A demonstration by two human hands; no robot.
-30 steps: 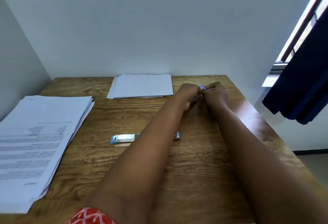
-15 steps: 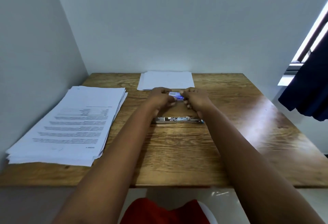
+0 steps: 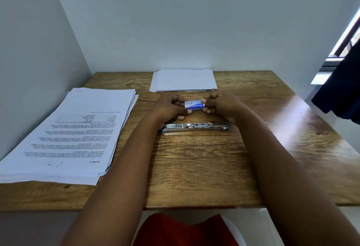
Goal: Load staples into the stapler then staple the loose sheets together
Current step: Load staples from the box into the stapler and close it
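staple box (image 3: 194, 104) now drawn nearer, above opened stapler (image 3: 195, 126) at frame centre; pinched between left hand (image 3: 169, 107) and right hand (image 3: 222, 104); loading imminent.

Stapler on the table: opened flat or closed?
Opened flat: the stapler lies unfolded on the table, its metal channel facing up, near both hands, which hold the staple box.

Wooden table (image 3: 194, 168) in white-walled corner, window (image 3: 348, 37) right, dark curtain (image 3: 342, 90)
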